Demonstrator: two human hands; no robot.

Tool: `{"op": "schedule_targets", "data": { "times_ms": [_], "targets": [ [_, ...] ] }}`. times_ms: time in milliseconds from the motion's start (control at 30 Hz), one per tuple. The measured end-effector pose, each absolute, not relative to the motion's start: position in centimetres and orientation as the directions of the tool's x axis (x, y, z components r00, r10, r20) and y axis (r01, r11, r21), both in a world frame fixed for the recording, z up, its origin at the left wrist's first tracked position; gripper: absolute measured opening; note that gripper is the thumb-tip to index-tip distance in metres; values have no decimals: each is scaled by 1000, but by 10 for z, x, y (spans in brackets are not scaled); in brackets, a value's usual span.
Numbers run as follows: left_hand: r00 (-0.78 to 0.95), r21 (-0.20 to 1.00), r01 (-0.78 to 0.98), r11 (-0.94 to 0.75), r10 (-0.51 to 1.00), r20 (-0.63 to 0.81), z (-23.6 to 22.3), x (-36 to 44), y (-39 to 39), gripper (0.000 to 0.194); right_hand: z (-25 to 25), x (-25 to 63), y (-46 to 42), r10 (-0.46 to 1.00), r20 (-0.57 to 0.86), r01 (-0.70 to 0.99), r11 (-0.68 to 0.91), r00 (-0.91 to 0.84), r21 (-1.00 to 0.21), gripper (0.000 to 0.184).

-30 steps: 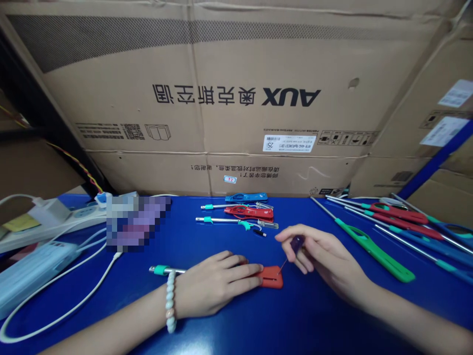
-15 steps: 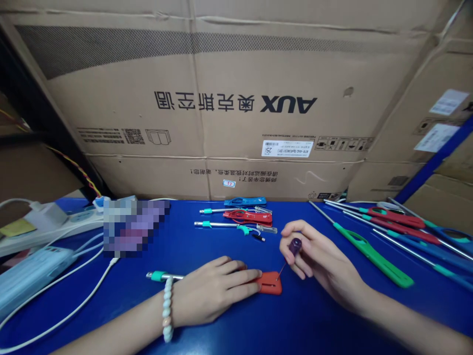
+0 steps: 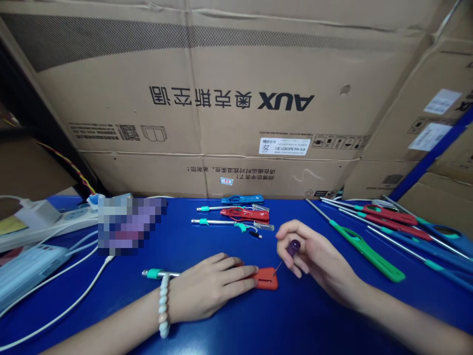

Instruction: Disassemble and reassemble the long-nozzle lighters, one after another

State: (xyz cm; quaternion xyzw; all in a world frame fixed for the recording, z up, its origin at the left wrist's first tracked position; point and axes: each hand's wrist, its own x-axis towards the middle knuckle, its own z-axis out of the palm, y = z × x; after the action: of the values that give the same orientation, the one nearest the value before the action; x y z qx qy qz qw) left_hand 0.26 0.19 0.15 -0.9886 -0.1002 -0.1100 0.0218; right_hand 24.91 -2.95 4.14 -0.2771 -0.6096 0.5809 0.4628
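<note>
My left hand lies over an orange-red long-necked lighter, holding it down on the blue table. The slotted end of its handle shows beyond my fingertips, and its metal tube with a teal collar comes out by my wrist. The middle of the lighter is hidden under my palm and fingers. In my right hand is a screwdriver with a dark purple handle, gripped by closed fingers. Its thin shaft slants down to the left, and its tip meets the upper right part of the lighter handle.
Behind my hands lie a blue lighter half, a red lighter half and loose tube parts. Several lighters, one green, lie at the right. A power bank with cables sits left. A cardboard box stands behind.
The whole view shifts slightly. The screwdriver handle has turned a little in my right fingers while its tip stays on the lighter. My left hand keeps its place.
</note>
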Motion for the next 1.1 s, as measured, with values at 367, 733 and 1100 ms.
{"op": "schedule_targets", "data": {
  "times_ms": [367, 733, 1100],
  "targets": [
    [965, -13, 216, -976, 212, 155, 0, 1, 2, 41, 39, 252, -25, 876, 254, -167, 202, -410, -965, 34],
    [948, -17, 275, -961, 269, 171, 0, 1, 3, 42, 41, 270, -15, 736, 642, 374, 669, -215, -642, 11],
    [912, 64, 329, -942, 335, 236, -2, -1, 8, 38, 3, 304, 39, 662, 181, 682, 669, -728, 296, 16]
  ]
}}
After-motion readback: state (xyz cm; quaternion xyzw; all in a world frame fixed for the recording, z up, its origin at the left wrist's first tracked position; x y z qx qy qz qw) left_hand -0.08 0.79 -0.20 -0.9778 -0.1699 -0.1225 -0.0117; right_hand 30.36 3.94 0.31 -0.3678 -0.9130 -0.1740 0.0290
